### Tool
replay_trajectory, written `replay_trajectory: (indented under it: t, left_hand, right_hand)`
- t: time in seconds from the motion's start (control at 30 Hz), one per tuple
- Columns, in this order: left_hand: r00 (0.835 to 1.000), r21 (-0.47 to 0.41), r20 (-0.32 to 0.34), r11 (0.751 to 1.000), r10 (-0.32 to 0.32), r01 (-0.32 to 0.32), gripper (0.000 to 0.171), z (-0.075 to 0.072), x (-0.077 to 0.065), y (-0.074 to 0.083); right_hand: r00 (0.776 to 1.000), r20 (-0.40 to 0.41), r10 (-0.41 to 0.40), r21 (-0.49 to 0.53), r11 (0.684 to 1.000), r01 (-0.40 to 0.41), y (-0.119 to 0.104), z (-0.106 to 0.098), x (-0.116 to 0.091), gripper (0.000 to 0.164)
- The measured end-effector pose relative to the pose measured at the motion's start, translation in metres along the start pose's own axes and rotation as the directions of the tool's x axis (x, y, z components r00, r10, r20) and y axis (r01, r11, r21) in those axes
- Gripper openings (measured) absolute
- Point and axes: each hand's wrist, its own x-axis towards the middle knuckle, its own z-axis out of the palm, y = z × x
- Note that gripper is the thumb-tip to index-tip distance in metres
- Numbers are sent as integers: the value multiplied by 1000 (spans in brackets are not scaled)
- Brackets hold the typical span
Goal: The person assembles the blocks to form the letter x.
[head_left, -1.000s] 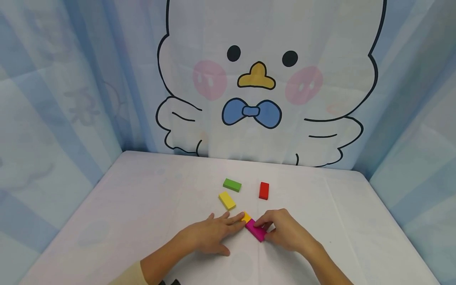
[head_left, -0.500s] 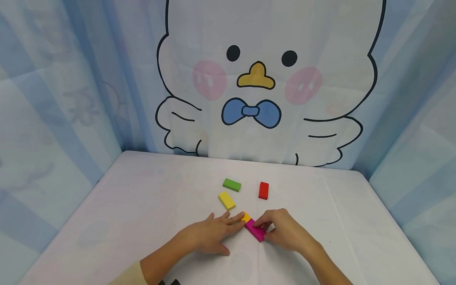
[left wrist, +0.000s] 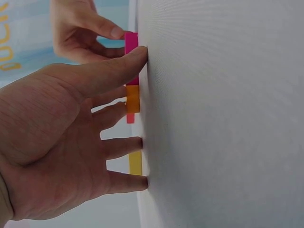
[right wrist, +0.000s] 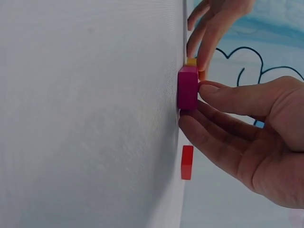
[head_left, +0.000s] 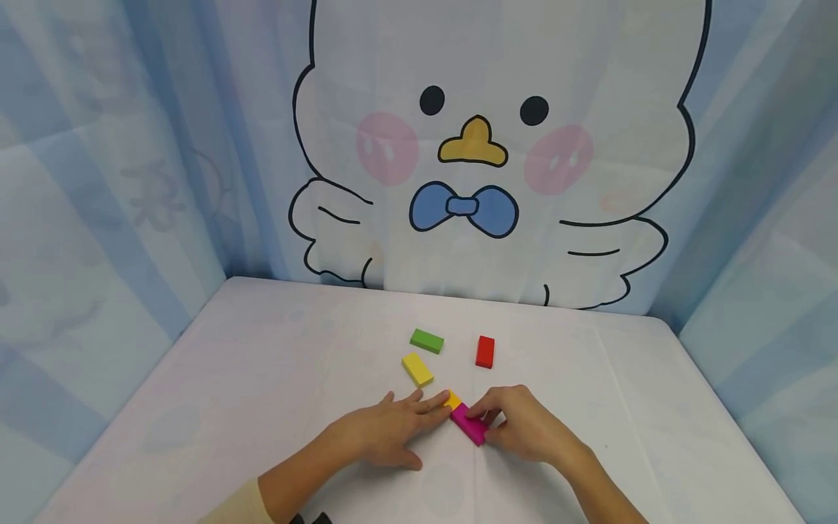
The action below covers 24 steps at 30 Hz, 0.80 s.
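Note:
A magenta rectangular block (head_left: 467, 426) lies flat on the white table, end to end with an orange block (head_left: 453, 399). My right hand (head_left: 527, 426) pinches the magenta block; in the right wrist view the thumb lies along its upper edge and other fingers are at its side. Spread and straight, the fingers of my left hand (head_left: 393, 433) reach the orange block and partly cover it in the head view. The left wrist view shows the orange block (left wrist: 133, 99) against the magenta block (left wrist: 131, 42), with left fingertips down on the table.
Beyond the left fingers lies a yellow block (head_left: 417, 370), with a green block (head_left: 427, 340) behind it. A red block (head_left: 485, 351) stands apart at the right. Behind the table's far edge hangs a curtain (head_left: 458, 255) with a cartoon bird; more curtain closes off both sides.

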Motion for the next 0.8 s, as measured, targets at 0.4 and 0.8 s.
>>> replay_trajectory:
  t: [0.4, 0.8]
  left_hand:
    - [1000, -8, 14, 1000, 20, -20, 84, -3, 1, -3]
    - [997, -33, -6, 996, 80, -80, 74, -15, -4, -10]
  right_hand:
    - [1000, 2, -30, 19, 999, 30, 2, -3, -1, 37]
    - [990, 51, -131, 17, 991, 130, 7, -8, 0, 46]
